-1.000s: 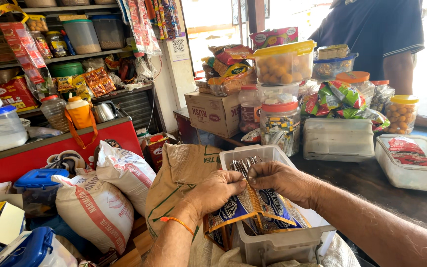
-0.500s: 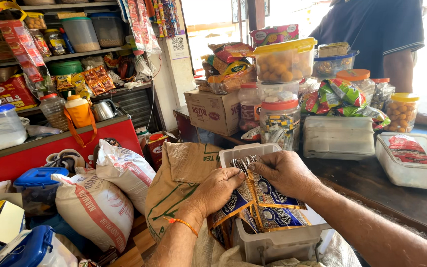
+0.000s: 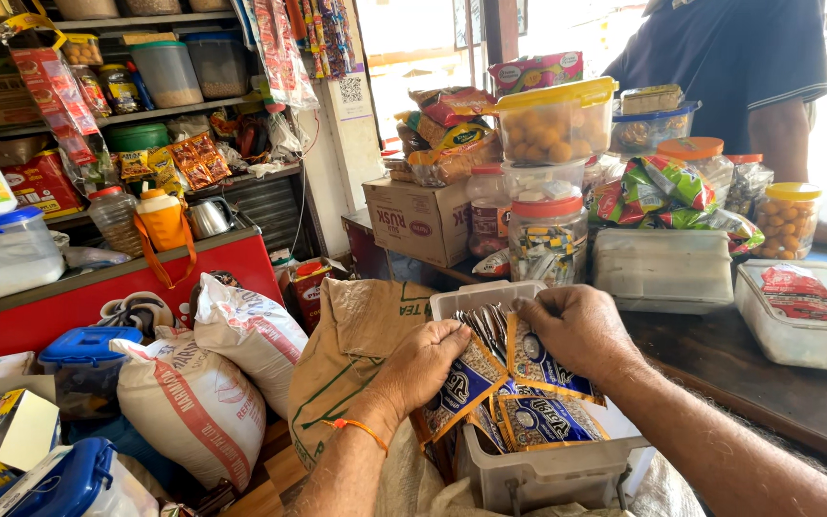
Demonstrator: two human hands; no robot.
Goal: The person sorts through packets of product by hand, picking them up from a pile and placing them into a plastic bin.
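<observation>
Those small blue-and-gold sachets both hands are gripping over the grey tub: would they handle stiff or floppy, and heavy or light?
The sachets probably handle floppy: they hang and fan in joined strips below the left hand and right hand. They seem light, since fingertips alone hold several. Their glossy film may be slippery, so a strip could slide back into the grey tub.

Dark wooden desk carries clear lidded tubs, a tray, jars, snack bags. Grey bin at its near edge. Sacks on floor.
</observation>
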